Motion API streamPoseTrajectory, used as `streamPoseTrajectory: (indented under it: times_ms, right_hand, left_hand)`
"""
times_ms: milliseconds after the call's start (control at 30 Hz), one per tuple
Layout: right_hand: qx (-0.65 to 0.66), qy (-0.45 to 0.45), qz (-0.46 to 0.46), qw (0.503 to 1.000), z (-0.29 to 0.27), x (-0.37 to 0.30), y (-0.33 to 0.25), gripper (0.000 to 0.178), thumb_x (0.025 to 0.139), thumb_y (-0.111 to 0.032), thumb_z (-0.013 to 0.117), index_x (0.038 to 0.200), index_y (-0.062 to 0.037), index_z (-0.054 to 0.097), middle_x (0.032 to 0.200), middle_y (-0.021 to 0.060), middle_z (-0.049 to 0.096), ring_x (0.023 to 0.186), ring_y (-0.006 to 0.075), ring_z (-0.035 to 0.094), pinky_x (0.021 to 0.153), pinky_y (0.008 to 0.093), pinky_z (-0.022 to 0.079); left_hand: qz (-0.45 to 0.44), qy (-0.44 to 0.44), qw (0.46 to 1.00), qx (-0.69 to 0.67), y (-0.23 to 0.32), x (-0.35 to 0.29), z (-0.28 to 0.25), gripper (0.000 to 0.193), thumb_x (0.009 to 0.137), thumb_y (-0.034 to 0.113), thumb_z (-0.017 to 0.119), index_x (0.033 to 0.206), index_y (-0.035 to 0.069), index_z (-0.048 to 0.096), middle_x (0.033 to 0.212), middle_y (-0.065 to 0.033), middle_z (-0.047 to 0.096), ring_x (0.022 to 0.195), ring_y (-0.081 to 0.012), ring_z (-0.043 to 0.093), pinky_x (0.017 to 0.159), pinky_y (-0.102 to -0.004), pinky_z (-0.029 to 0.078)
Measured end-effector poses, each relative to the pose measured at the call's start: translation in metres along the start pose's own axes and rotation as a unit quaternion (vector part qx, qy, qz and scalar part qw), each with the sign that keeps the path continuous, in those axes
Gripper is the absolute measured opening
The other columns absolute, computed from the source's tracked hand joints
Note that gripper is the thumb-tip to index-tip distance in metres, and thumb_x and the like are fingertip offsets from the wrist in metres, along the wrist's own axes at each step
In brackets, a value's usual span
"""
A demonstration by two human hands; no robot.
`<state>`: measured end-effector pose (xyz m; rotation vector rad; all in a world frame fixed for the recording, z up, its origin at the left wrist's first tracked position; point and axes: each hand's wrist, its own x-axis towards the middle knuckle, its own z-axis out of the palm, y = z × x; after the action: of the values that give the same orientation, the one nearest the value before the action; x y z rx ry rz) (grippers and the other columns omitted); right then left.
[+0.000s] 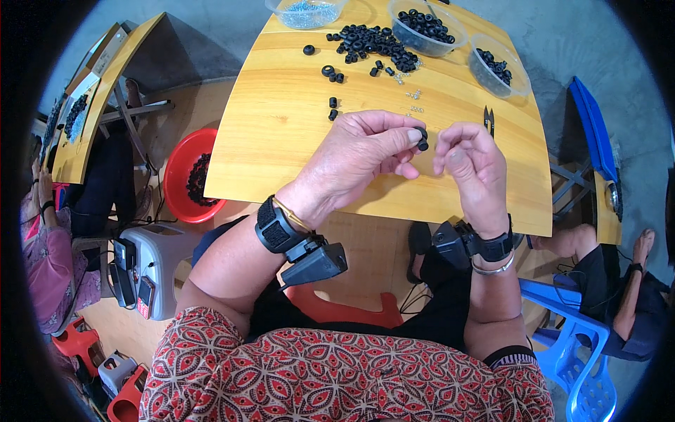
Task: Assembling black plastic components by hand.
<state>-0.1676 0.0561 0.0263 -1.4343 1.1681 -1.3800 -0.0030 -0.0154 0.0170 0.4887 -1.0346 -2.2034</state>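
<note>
My left hand (362, 151) is closed above the near part of the wooden table (281, 133), pinching small black beads (422, 138) between thumb and fingers. Just to the right, my right hand (474, 158) is raised with its fingers curled in toward the thumb. Whatever it may hold is too small to make out. A gap separates the two hands. Black thread snips (489, 121) lie beside the right fingertips. Beyond my hands, tiny clear pieces (416, 95) are strewn in small groups, and a few loose black beads (333, 103) lie farther left.
A heap of black beads (373, 43) covers the far middle. Clear bowls of black pieces (453, 43) (524, 83) stand at the far right; a bowl of bluish beads (306, 15) stands far left. A red basin (176, 165) sits left of the table. People sit on both sides.
</note>
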Motion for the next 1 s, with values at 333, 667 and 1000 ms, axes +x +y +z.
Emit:
streamPoseTrajectory:
  times_ms: [333, 667, 1000]
  right_hand:
    - [-0.056, -0.067, -0.06, 0.994, 0.007, 0.003, -0.003, 0.071, 0.075, -0.048, 0.056, 0.122, -0.0007, 0.033, 0.108, 0.0105, 0.044, 0.085, 0.0144, 0.044, 0.075, 0.0264, 0.04]
    - [-0.17, -0.097, -0.133, 0.972, 0.011, 0.005, -0.004, 0.066, 0.078, -0.053, 0.046, 0.115, 0.0011, 0.039, 0.107, 0.0152, 0.045, 0.097, 0.0239, 0.048, 0.083, 0.0318, 0.038]
    - [-0.129, -0.091, -0.136, 0.978, 0.016, 0.003, -0.003, 0.059, 0.079, -0.05, 0.047, 0.109, 0.0012, 0.042, 0.101, 0.0139, 0.047, 0.092, 0.022, 0.051, 0.08, 0.0309, 0.04]
  left_hand:
    - [0.026, -0.045, 0.999, 0.007, 0.002, 0.001, 0.003, 0.055, 0.077, 0.007, 0.059, 0.124, 0.0, 0.031, 0.082, -0.0077, 0.059, 0.066, -0.0113, 0.057, 0.056, -0.0225, 0.049]
    - [0.025, -0.072, 0.997, -0.002, -0.002, -0.005, 0.012, 0.069, 0.077, 0.005, 0.059, 0.13, 0.0, 0.015, 0.085, -0.0084, 0.058, 0.067, -0.0122, 0.058, 0.058, -0.0236, 0.049]
    - [0.015, -0.072, 0.997, 0.002, -0.002, -0.006, 0.012, 0.069, 0.077, 0.005, 0.059, 0.13, -0.001, 0.014, 0.087, -0.0072, 0.058, 0.073, -0.0109, 0.057, 0.063, -0.0228, 0.049]
